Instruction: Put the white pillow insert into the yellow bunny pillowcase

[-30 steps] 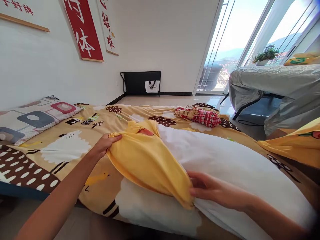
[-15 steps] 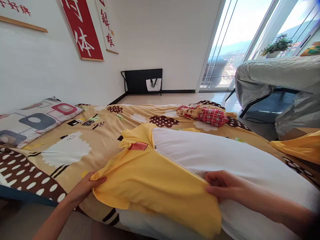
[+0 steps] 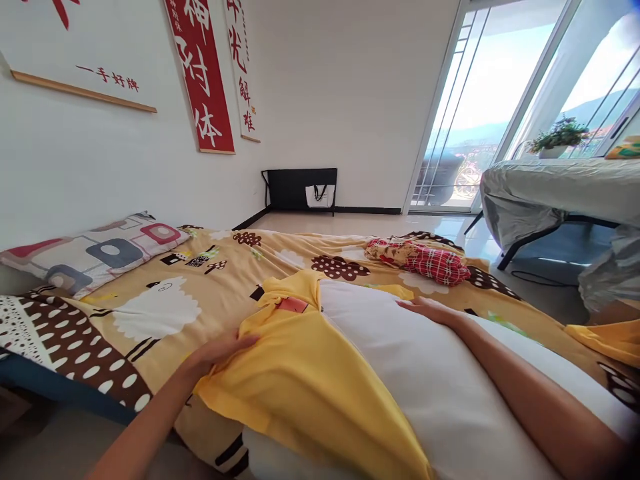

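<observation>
A yellow pillowcase with a small red-pink patch lies partly over a big white pillow on the bed. My left hand grips the left side of the pillowcase, and its fabric bunches under the fingers. Across the white pillow reaches my right arm. At the pillow's far edge, my right hand lies with fingers stretched to the left, close to a strip of yellow fabric. Whether the fingertips touch that strip I cannot tell. The pillow's left part is hidden under the pillowcase.
A patterned pillow rests at the bed's left end on a sheep-print blanket. A red plaid bundle lies at the far side. More yellow fabric is at right, near a plastic-covered table.
My right hand has let go of the pillowcase's near edge and moved to the pillow's far side. My left hand has shifted its hold along the pillowcase. The camera view has tilted up.
</observation>
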The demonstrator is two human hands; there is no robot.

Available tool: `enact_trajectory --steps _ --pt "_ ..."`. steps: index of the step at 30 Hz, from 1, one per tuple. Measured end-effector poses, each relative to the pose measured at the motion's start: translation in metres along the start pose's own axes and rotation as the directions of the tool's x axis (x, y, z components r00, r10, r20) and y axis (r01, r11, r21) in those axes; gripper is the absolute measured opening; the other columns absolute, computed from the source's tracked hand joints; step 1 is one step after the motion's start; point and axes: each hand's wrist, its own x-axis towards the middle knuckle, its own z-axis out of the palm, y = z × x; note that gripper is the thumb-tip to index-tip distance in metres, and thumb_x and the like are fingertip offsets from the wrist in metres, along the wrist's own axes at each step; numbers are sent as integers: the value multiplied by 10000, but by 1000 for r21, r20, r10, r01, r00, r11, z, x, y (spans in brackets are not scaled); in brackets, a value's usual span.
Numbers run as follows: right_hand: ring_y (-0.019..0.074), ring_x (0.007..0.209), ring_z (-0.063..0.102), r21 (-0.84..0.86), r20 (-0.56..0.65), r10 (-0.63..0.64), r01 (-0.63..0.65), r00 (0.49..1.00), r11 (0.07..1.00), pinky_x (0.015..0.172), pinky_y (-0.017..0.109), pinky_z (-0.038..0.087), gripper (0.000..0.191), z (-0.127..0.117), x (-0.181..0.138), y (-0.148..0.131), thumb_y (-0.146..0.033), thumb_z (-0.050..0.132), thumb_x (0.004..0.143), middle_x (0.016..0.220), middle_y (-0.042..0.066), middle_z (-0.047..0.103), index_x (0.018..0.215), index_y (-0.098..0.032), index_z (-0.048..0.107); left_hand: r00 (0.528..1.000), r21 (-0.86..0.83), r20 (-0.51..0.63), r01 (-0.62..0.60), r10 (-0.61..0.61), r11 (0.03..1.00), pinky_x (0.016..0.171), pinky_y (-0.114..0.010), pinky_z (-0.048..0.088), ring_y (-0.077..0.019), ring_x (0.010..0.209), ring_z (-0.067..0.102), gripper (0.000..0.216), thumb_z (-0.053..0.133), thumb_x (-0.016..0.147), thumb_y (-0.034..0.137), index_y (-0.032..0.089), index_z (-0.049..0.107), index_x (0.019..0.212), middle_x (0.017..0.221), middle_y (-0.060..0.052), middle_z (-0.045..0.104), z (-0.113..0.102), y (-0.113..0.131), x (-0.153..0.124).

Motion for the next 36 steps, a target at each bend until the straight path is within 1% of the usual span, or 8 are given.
enact_trajectory --steps 6,12,17,20,24,27,31,36 --pt "278 807 643 -210 -379 -37 -47 924 977 633 338 428 463 -58 -48 -39 -593 434 833 865 125 696 765 -197 664 960 -298 -175 -262 217 918 894 -392 522 -311 1052 640 721 844 541 294 134 576 1191 1101 -117 700 45 25 43" --pt "204 523 512 -391 -780 -172 -255 602 884 524 314 281 604 -146 -128 -62 -748 394 802 535 80 561 654 -202 607 804 -158 -387 -541 452 826 803 -376 542 -284 949 661 686 824 547 301 141 553 1156 1067 -112 692 23 51 52" --pt "148 524 481 -634 -771 -613 -115 174 765 562 283 322 422 -84 -162 -63 -538 552 858 498 12 504 609 -199 523 768 17 -436 -514 469 858 829 -386 519 -304 978 631 529 764 543 325 136 597 1008 1002 -111 693 27 1 76" --pt "140 550 481 -728 -679 -718 -14 155 685 637 288 357 359 -38 -171 -71 -441 567 881 542 0 514 632 -185 535 787 111 -441 -428 430 897 840 -418 507 -320 992 618 459 714 537 324 148 609 948 999 -121 682 28 -39 78" --pt "160 578 478 -696 -706 -682 -3 192 718 658 316 349 364 -28 -182 -89 -472 540 887 588 23 536 693 -167 582 309 287 -855 -388 417 876 880 -450 472 -302 1110 555 496 586 639 299 185 519 1117 1173 -121 583 27 -46 35" --pt "173 599 493 -708 -689 -696 17 199 706 676 330 350 387 -38 -183 -96 -489 510 900 629 40 579 871 -129 648 -24 675 -705 -330 709 660 893 -393 459 -239 1064 561 313 502 769 251 197 531 1075 1099 -88 594 46 -1 -7" --pt "191 649 525 -721 -652 -699 45 294 692 718 344 353 551 -47 -175 -91 -554 461 900 689 37 623 1280 -167 558 137 976 -139 -151 981 160 1064 -424 330 -268 1272 439 432 477 805 218 153 496 1232 1304 -142 535 86 93 -12" --pt "236 778 545 -691 -632 -651 75 420 719 766 384 369 560 -56 -170 -83 -661 426 854 819 81 641 1197 -268 630 514 979 -202 84 834 186 984 -467 356 -307 1108 550 316 461 780 224 115 606 1038 1070 -164 652 103 159 31"
